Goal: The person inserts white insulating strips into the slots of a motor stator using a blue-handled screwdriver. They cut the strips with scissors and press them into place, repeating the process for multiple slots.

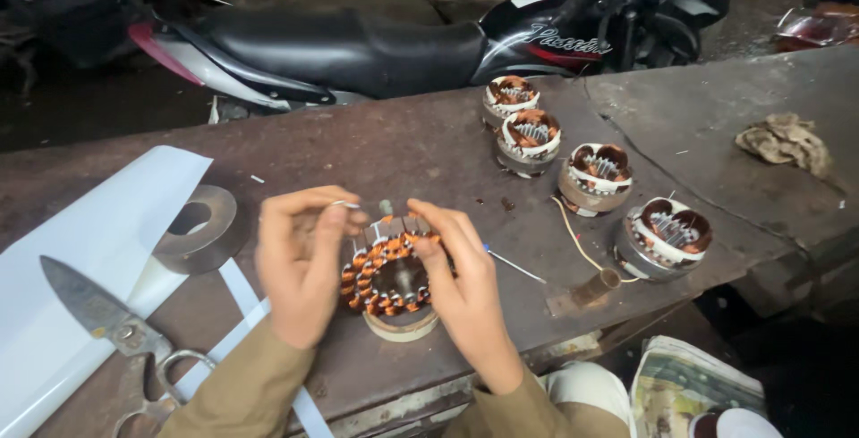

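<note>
I saw both of my arms come up from the bottom edge, each covered in a long sleeve of plain khaki-brown cloth. The left sleeve (246, 389) was loose and creased, ending in a soft, unbuttoned cuff at the wrist. The right sleeve (519, 407) was the same colour and weave, with its cuff folded into a few wrinkles. My left hand (300, 263) and right hand (465, 281) were bare, with no gloves, rings or watch. Lower right, my trousers (586, 384) were pale, off-white cloth.
</note>
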